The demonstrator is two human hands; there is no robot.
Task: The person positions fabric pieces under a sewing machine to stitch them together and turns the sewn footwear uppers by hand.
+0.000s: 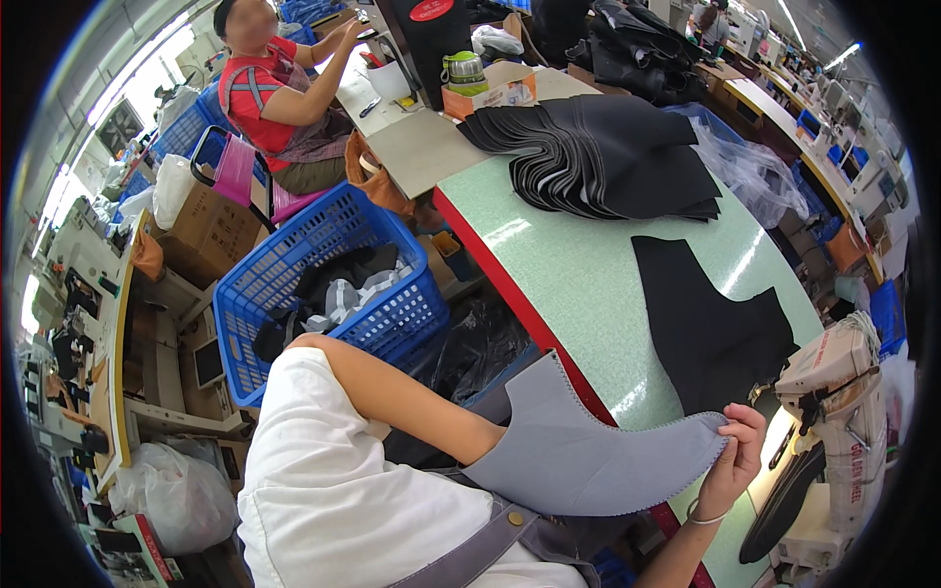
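A grey boot-shaped fabric piece (598, 456) with a stitched edge is spread out in front of me, over the table's red front edge. My right hand (740, 451) pinches its narrow tip between thumb and fingers. My left forearm runs up to the other end of the piece, where the fabric covers my left hand, so its fingers are hidden. A single black cut piece (711, 323) of similar shape lies on the pale green tabletop (549, 265), just beyond the grey one. Close to my right hand stands a sewing machine (833, 363), its lamp lit.
A thick fanned stack of black cut pieces (618, 157) occupies the far tabletop. Left of the table is a blue plastic basket (230, 323) holding black and grey scraps. A co-worker in a red shirt (260, 103) sits at the far left. Clear plastic sheeting (750, 171) hangs beyond the table.
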